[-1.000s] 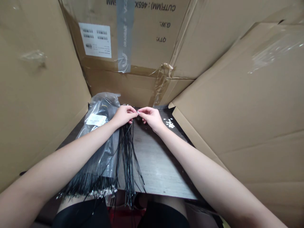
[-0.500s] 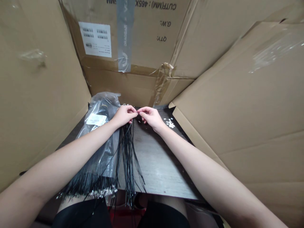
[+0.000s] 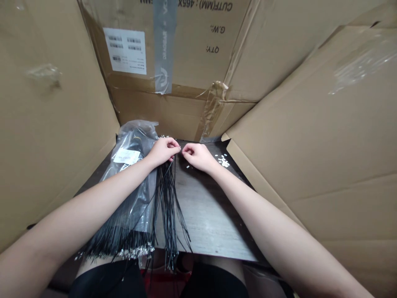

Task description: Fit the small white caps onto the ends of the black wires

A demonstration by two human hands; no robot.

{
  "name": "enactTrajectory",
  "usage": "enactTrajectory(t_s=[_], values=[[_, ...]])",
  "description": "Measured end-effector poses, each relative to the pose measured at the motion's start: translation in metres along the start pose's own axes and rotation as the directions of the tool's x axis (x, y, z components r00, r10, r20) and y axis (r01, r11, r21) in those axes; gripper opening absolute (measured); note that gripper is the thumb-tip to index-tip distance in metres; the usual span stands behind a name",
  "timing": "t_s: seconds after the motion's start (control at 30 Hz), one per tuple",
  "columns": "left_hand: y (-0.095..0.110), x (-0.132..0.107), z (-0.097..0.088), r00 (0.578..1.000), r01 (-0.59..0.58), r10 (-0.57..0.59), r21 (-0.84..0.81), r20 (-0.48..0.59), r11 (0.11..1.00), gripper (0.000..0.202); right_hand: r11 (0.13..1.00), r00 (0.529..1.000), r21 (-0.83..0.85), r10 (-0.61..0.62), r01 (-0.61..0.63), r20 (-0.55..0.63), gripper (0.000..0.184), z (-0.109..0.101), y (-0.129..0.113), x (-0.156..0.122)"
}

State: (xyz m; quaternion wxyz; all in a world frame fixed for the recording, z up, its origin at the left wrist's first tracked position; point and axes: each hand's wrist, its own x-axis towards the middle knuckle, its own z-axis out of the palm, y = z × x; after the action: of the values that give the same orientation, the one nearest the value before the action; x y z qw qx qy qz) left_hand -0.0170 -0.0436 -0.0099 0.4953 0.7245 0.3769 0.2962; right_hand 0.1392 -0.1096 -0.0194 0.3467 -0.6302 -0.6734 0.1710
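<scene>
My left hand (image 3: pixel 165 150) is closed in a pinch, at the top of a bundle of thin black cables (image 3: pixel 166 207). A cable hangs from its fingers, and a tiny light tip shows at the fingertips. A small gap separates it from my right hand (image 3: pixel 198 156), whose thumb and fingers are pressed together; whether anything is between them is hidden. Below the right fingers a tiny white piece (image 3: pixel 187 167) lies on the table. Beside the right wrist is a scatter of similar white pieces (image 3: pixel 223 162).
On the left lies a clear plastic bag (image 3: pixel 141 207) full of black cables, their silvery ends (image 3: pixel 135 251) sticking out at the front. Cardboard walls (image 3: pixel 49 124) enclose the dark table (image 3: pixel 211 219) on the left, back and right.
My right hand has drawn back slightly to the right, away from the left fingertips. The small white piece below it now shows. My left hand has hardly moved.
</scene>
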Motion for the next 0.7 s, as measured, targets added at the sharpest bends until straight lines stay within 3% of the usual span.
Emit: enactTrajectory(t_s=[0.1, 0.17, 0.23, 0.33, 0.47, 0.57, 0.63, 0.7], values=[[0.0, 0.0, 0.0, 1.0, 0.016, -0.016, 0.0, 0.001, 1.0, 0.005, 0.983, 0.991, -0.178, -0.011, 0.034, 0.132, 0.031, -0.011, -0.006, -0.004], [0.0, 0.0, 0.001, 1.0, 0.017, -0.017, 0.002, -0.002, 1.0, 0.004, 0.98, 0.966, -0.2, 0.04, 0.013, 0.257, 0.024, -0.019, -0.01, -0.005], [0.0, -0.001, 0.001, 1.0, 0.016, -0.016, 0.003, -0.005, 1.0, 0.004, 0.982, 0.908, -0.19, 0.071, 0.01, 0.413, 0.002, -0.025, -0.013, -0.006], [0.0, -0.001, 0.001, 1.0, 0.015, -0.014, 0.017, -0.01, 1.0, 0.004, 0.985, 0.876, -0.174, 0.073, 0.013, 0.476, 0.011, -0.03, -0.012, -0.006], [0.0, 0.0, 0.0, 1.0, 0.008, -0.008, 0.036, 0.004, 0.999, 0.003, 0.978, 0.924, -0.198, 0.019, 0.062, 0.382, 0.01, -0.02, -0.003, -0.006], [0.0, 0.001, -0.001, 1.0, 0.003, -0.003, 0.04, 0.011, 0.999, 0.003, 0.976, 0.989, -0.197, -0.061, 0.087, 0.133, 0.009, -0.006, 0.003, -0.005], [0.0, 0.001, 0.0, 1.0, 0.003, -0.004, 0.042, 0.017, 0.999, 0.002, 0.995, 0.999, -0.096, -0.035, 0.036, 0.011, 0.011, 0.002, 0.005, -0.004], [0.0, 0.0, 0.0, 1.0, 0.004, -0.005, 0.044, 0.025, 0.999, 0.001, 0.993, 0.997, 0.114, 0.04, -0.032, -0.071, 0.013, 0.008, 0.005, -0.002]])
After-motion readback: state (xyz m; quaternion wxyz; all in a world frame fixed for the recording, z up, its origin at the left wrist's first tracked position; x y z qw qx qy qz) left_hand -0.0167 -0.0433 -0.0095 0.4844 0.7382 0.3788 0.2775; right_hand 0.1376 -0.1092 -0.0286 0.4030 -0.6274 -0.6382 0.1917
